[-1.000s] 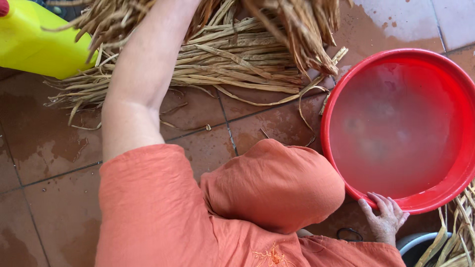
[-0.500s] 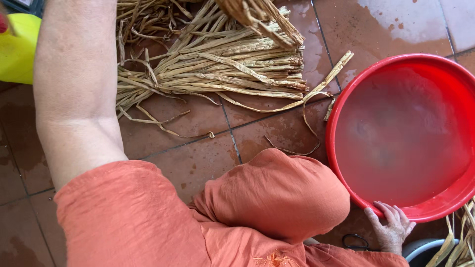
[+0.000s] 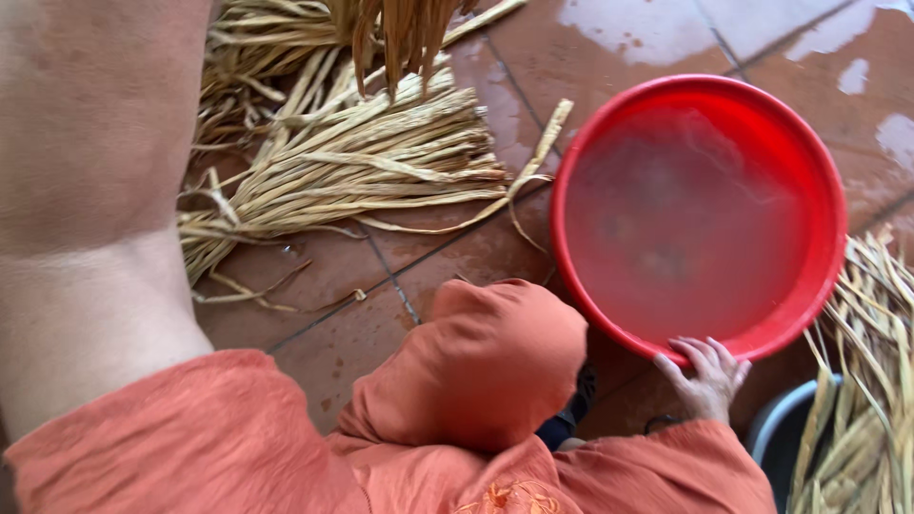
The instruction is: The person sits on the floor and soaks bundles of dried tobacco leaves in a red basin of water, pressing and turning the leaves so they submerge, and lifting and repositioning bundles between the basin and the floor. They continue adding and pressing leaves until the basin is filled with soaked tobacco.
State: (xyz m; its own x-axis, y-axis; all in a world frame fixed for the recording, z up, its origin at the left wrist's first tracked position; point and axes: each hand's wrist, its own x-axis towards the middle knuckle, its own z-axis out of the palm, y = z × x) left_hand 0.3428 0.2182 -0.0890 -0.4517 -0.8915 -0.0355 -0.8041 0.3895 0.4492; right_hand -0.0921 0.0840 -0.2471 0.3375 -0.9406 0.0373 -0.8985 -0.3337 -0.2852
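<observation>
Red basin (image 3: 609,124) w/ water: right hand (image 3: 706,379) grips near rim; left hand out of frame, grip state unknown.

Your right hand (image 3: 706,379) grips the near rim of the round red basin (image 3: 819,276), which sits level on the wet tiled floor, filled with cloudy water; a pale bundle of dried straw strips (image 3: 362,171) lies just beside its left edge
</observation>
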